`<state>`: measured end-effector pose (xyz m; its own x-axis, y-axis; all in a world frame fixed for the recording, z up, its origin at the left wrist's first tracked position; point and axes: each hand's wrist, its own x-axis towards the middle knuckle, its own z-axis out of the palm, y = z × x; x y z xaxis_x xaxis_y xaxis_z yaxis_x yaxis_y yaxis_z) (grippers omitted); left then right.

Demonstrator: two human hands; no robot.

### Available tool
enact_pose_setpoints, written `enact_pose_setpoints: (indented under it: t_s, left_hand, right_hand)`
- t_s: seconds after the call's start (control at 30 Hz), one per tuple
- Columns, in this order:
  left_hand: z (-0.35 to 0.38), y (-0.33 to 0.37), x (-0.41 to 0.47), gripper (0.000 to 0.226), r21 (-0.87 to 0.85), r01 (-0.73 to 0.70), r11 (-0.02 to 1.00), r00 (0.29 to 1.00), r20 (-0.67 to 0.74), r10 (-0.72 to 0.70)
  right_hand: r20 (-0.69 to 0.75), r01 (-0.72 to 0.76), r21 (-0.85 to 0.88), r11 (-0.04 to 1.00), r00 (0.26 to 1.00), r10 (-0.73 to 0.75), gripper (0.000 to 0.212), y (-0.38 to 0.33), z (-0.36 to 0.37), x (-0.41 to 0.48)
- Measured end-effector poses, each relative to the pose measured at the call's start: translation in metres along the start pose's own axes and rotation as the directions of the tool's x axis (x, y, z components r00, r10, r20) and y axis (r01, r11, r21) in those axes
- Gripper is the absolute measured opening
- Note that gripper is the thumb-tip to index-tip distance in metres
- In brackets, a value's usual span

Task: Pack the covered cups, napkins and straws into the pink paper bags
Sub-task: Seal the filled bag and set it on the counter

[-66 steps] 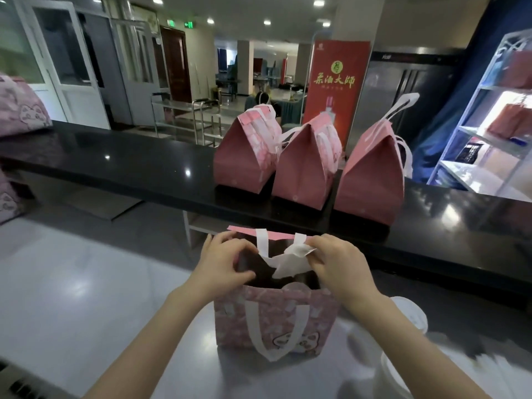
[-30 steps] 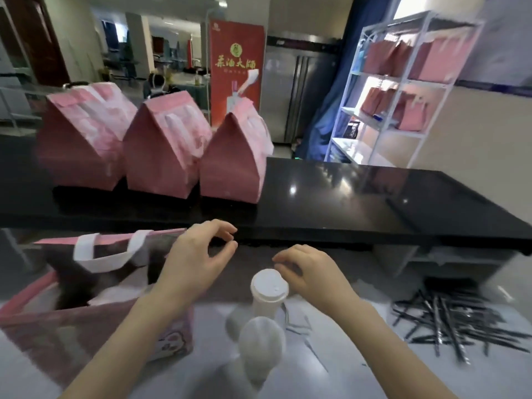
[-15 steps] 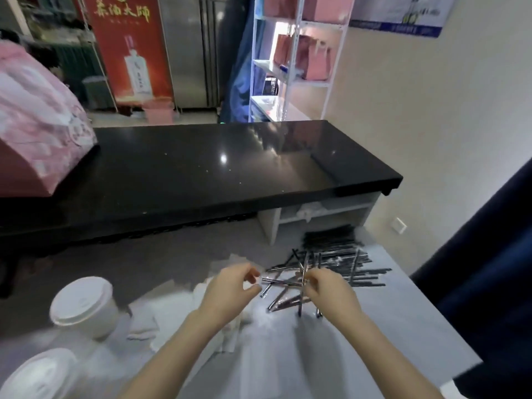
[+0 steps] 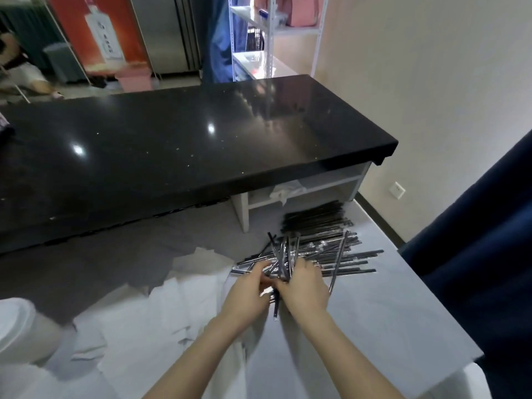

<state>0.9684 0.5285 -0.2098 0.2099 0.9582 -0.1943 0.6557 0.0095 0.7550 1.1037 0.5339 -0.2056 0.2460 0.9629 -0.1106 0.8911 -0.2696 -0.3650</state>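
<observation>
A heap of black wrapped straws (image 4: pixel 322 243) lies on the white table (image 4: pixel 383 318) at the right. My right hand (image 4: pixel 305 286) grips a small bunch of these straws, which stand up between its fingers. My left hand (image 4: pixel 249 289) meets it from the left and pinches the same bunch low down. White napkins (image 4: pixel 161 315) are spread on the table to the left of my hands. One white covered cup (image 4: pixel 20 329) stands at the far left edge. No pink bag on the table is in view.
A long black counter (image 4: pixel 201 139) runs across the far side of the table. A dark blue curtain (image 4: pixel 475 283) hangs at the right. A white shelf rack (image 4: pixel 267 38) holding pink bags stands behind the counter, near a red banner (image 4: pixel 109 33).
My view has swung right, away from the pink bags and the cups to the straw heap. Both hands have reached into the straws and lifted a bunch.
</observation>
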Motion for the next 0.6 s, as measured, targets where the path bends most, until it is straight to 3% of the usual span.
enact_pose_setpoints:
  t_s: [0.1,0.23,0.6]
  left_hand:
    - [0.001,-0.003,0.003,0.065,0.022,0.010,1.000,1.000,0.002,-0.011]
    - [0.001,-0.004,0.003,0.062,0.043,-0.018,0.999,1.000,-0.014,0.019]
    - [-0.008,0.007,-0.006,0.049,0.021,-0.078,0.997,0.995,-0.061,0.079]
  right_hand:
    - [-0.015,-0.008,0.020,1.000,1.000,0.008,0.031,0.003,0.000,0.002]
    - [-0.033,-0.026,0.033,0.999,0.999,0.028,0.020,0.012,-0.005,-0.001]
    - [-0.084,-0.035,0.002,0.999,0.996,0.035,0.020,0.023,-0.030,-0.023]
